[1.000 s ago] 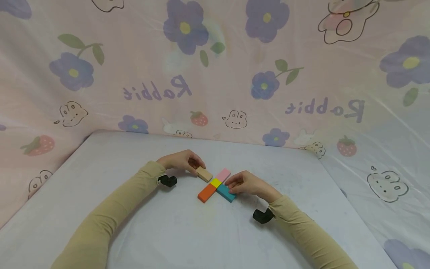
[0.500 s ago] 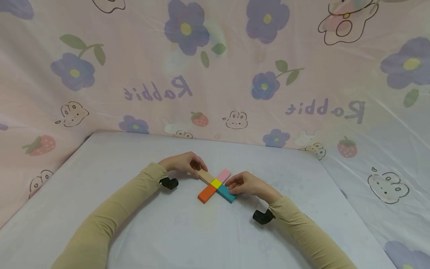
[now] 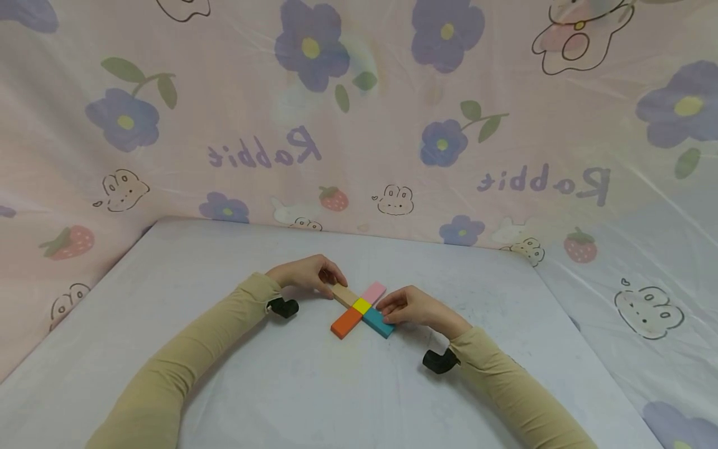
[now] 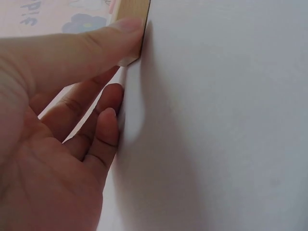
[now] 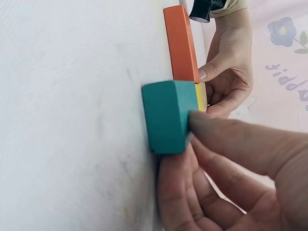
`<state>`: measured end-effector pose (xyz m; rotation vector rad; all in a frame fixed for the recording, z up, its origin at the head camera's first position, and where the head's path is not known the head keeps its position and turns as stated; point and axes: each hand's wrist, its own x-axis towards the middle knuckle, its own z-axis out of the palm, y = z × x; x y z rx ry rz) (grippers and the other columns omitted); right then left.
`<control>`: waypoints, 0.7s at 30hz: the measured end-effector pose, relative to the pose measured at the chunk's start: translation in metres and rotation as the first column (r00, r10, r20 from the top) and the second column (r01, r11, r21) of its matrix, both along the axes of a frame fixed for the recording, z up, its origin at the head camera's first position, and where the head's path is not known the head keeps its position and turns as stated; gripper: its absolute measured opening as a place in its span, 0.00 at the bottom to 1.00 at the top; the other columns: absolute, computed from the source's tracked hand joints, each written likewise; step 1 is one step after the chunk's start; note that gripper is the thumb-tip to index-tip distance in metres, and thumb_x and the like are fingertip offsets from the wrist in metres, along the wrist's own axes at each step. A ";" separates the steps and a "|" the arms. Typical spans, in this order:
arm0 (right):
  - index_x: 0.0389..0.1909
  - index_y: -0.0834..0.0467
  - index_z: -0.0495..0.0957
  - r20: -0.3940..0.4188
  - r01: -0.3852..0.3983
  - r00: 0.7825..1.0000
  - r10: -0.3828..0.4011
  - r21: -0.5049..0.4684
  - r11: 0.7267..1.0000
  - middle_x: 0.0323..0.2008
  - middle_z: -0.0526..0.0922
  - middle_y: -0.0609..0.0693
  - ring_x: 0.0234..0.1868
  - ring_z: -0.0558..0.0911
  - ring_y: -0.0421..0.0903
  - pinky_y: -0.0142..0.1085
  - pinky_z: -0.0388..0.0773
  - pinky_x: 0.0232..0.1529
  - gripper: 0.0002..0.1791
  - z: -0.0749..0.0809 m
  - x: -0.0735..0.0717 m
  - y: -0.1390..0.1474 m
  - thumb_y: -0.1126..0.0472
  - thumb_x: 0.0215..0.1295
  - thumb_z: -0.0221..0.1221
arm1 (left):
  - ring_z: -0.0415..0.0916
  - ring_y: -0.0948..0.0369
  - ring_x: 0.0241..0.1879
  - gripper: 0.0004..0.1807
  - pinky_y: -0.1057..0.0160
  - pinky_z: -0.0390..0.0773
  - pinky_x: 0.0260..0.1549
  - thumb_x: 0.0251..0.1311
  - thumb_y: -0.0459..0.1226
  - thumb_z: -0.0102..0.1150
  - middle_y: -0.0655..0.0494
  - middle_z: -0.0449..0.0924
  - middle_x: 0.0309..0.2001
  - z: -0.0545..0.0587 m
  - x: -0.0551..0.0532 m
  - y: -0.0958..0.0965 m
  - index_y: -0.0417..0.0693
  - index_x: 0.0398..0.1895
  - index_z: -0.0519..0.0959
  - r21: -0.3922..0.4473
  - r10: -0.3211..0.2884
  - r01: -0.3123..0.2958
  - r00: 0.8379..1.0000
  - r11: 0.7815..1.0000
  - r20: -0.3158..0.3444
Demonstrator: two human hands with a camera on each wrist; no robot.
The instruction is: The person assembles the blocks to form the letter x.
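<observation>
Flat on the table, four coloured arms meet a small yellow block (image 3: 361,305) in a cross shape. My left hand (image 3: 307,272) pinches the outer end of the plain wooden block (image 3: 344,295); its thumb lies along the block's side (image 4: 132,12) in the left wrist view. My right hand (image 3: 417,307) holds the teal block (image 3: 378,323), thumb on its top and fingers at its far side, as the right wrist view shows. An orange block (image 3: 346,323) points toward the near left, and a pink block (image 3: 373,292) toward the far right.
The blocks sit mid-table on a white cover (image 3: 269,386). Behind it hangs a pink curtain (image 3: 359,112) with flowers and rabbits. Black wrist cameras stick out beneath the left cuff (image 3: 283,307) and the right cuff (image 3: 440,361).
My left hand has slid the wooden block toward the near right, closing its gap to the yellow block. My right hand has stayed at the teal block.
</observation>
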<state>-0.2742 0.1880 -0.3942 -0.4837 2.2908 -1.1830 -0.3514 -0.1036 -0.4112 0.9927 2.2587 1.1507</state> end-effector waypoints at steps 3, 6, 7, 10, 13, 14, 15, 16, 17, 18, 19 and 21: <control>0.49 0.67 0.80 0.006 0.005 1.000 -0.005 -0.002 1.000 0.35 0.83 0.52 0.36 0.78 0.43 0.32 0.78 0.38 0.16 0.001 0.000 0.000 0.67 0.59 0.64 | 0.71 0.57 0.38 0.18 0.65 0.72 0.38 0.46 0.29 0.73 0.57 0.81 0.40 -0.001 0.000 0.000 0.44 0.44 0.85 0.005 0.002 -0.002 1.000 1.000 -0.009; 0.49 0.67 0.80 0.009 0.002 1.000 -0.002 -0.005 1.000 0.35 0.83 0.52 0.36 0.79 0.43 0.32 0.78 0.39 0.16 0.002 0.001 0.000 0.67 0.60 0.64 | 0.71 0.57 0.39 0.18 0.64 0.72 0.40 0.46 0.29 0.73 0.56 0.81 0.41 -0.002 0.000 0.001 0.44 0.44 0.84 0.008 0.002 -0.001 1.000 1.000 -0.016; 0.49 0.67 0.80 0.008 0.001 1.000 -0.001 -0.006 1.000 0.35 0.83 0.52 0.36 0.79 0.43 0.32 0.78 0.39 0.16 0.002 0.002 0.000 0.67 0.60 0.64 | 0.71 0.56 0.39 0.18 0.64 0.72 0.40 0.47 0.29 0.73 0.56 0.81 0.41 -0.002 0.000 0.001 0.44 0.44 0.84 0.009 0.001 -0.001 1.000 1.000 -0.016; 0.48 0.67 0.80 0.007 0.000 1.000 0.000 -0.012 1.000 0.35 0.83 0.52 0.36 0.79 0.43 0.32 0.78 0.38 0.16 0.003 0.002 0.000 0.68 0.59 0.64 | 0.71 0.56 0.40 0.19 0.64 0.72 0.41 0.47 0.29 0.72 0.56 0.81 0.41 -0.001 0.000 0.001 0.44 0.45 0.84 0.013 0.001 -0.001 1.000 1.000 -0.015; 0.48 0.67 0.80 0.005 0.002 1.000 -0.002 -0.018 1.000 0.35 0.83 0.52 0.35 0.79 0.43 0.31 0.78 0.38 0.16 0.003 0.002 0.001 0.68 0.59 0.64 | 0.70 0.56 0.40 0.20 0.65 0.71 0.39 0.47 0.29 0.72 0.57 0.81 0.41 0.000 0.001 0.002 0.44 0.46 0.84 0.012 0.000 0.000 1.000 1.000 -0.016; 0.48 0.68 0.80 0.004 0.003 1.000 -0.003 -0.021 1.000 0.35 0.83 0.52 0.35 0.79 0.43 0.31 0.78 0.38 0.16 0.002 0.002 0.001 0.68 0.59 0.64 | 0.70 0.56 0.40 0.20 0.66 0.71 0.38 0.47 0.29 0.72 0.57 0.81 0.41 0.000 0.001 0.002 0.44 0.47 0.83 0.011 -0.001 0.001 1.000 1.000 -0.018; 0.48 0.68 0.80 0.005 0.005 1.000 -0.005 -0.023 1.000 0.35 0.83 0.52 0.35 0.79 0.43 0.31 0.78 0.38 0.16 0.002 0.002 0.001 0.67 0.59 0.64 | 0.70 0.56 0.40 0.20 0.66 0.71 0.38 0.47 0.29 0.72 0.57 0.81 0.41 0.000 0.001 0.001 0.43 0.47 0.83 0.011 -0.003 0.003 1.000 1.000 -0.021; 0.48 0.67 0.80 0.005 0.005 1.000 -0.005 -0.020 1.000 0.35 0.83 0.52 0.35 0.79 0.43 0.31 0.78 0.38 0.16 0.002 0.002 0.001 0.67 0.59 0.64 | 0.70 0.56 0.40 0.21 0.66 0.71 0.38 0.47 0.29 0.72 0.57 0.81 0.41 0.000 0.001 0.001 0.43 0.48 0.83 0.009 -0.001 0.002 1.000 1.000 -0.022; 0.49 0.67 0.80 0.005 0.003 1.000 -0.002 -0.019 1.000 0.35 0.83 0.52 0.35 0.79 0.43 0.32 0.78 0.38 0.16 0.002 0.002 0.002 0.66 0.59 0.64 | 0.70 0.56 0.40 0.21 0.66 0.71 0.38 0.47 0.29 0.73 0.57 0.81 0.41 0.000 0.002 0.001 0.43 0.48 0.83 0.007 0.002 -0.002 1.000 1.000 -0.025; 0.49 0.67 0.80 0.004 0.003 1.000 -0.003 -0.014 1.000 0.36 0.83 0.52 0.35 0.79 0.43 0.32 0.78 0.39 0.17 0.002 0.002 0.002 0.65 0.60 0.64 | 0.70 0.56 0.40 0.22 0.66 0.71 0.38 0.47 0.29 0.73 0.57 0.80 0.42 0.000 0.002 0.001 0.43 0.49 0.82 0.007 0.006 -0.006 1.000 1.000 -0.027; 0.49 0.66 0.80 0.001 0.003 1.000 -0.003 -0.006 1.000 0.37 0.83 0.52 0.35 0.79 0.43 0.33 0.78 0.39 0.17 0.002 0.002 0.002 0.64 0.60 0.64 | 0.71 0.56 0.40 0.23 0.65 0.72 0.39 0.47 0.29 0.73 0.57 0.80 0.42 0.000 0.002 0.000 0.43 0.50 0.82 0.007 0.013 -0.013 0.999 1.000 -0.031; 0.50 0.64 0.80 0.001 0.003 1.000 -0.003 0.001 1.000 0.40 0.83 0.52 0.36 0.79 0.44 0.34 0.79 0.40 0.17 0.003 0.001 0.003 0.61 0.62 0.64 | 0.72 0.57 0.41 0.25 0.64 0.74 0.41 0.47 0.31 0.73 0.56 0.80 0.44 -0.001 0.002 -0.002 0.43 0.52 0.81 0.013 0.030 -0.030 0.999 0.999 -0.043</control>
